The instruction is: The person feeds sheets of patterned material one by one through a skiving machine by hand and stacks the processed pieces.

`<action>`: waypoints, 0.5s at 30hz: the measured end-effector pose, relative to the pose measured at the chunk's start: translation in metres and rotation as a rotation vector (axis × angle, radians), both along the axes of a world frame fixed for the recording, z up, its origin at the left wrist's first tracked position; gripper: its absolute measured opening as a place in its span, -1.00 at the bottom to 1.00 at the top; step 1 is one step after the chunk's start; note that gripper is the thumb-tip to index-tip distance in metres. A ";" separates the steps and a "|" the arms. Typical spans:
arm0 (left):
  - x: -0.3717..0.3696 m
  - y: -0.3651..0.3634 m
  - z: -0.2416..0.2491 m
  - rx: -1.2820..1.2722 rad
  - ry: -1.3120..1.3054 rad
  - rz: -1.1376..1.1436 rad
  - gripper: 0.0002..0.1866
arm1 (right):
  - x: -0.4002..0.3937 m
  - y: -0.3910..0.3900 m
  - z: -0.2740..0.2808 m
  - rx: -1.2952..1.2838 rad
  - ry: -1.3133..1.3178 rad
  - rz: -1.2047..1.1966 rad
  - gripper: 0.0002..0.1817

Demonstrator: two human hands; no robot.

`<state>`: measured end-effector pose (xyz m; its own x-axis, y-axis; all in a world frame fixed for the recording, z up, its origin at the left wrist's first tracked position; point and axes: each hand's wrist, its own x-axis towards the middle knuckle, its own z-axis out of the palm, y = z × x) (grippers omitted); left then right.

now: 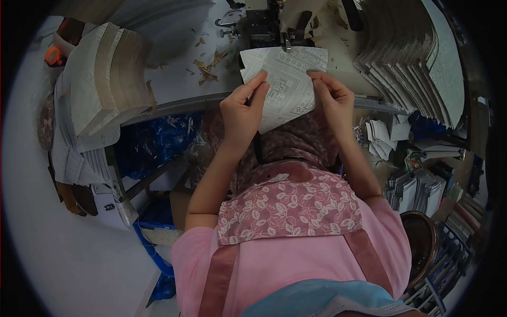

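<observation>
A pale grey patterned sheet [288,87] is stretched between my two hands, its far edge under the needle area of a sewing machine [264,24]. My left hand [244,109] pinches the sheet's left side between thumb and fingers. On the right side, my right hand [334,98] grips the sheet with thumb and fingertips. The sheet's near corner hangs over the table edge above my lap.
Tall stacks of pale sheets stand on the left [108,79] and on the right [412,58]. Brown scraps [207,70] lie on the table [179,79]. An orange object [54,56] is at the far left. Blue plastic [158,142] lies below the table edge.
</observation>
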<state>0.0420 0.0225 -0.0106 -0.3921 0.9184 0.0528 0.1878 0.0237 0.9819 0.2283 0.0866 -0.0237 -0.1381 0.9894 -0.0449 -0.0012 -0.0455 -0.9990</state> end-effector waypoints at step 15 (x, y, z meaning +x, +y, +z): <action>0.030 0.019 -0.016 0.026 -0.135 -0.128 -0.73 | 0.042 -0.005 0.013 0.019 -0.102 -0.128 -0.77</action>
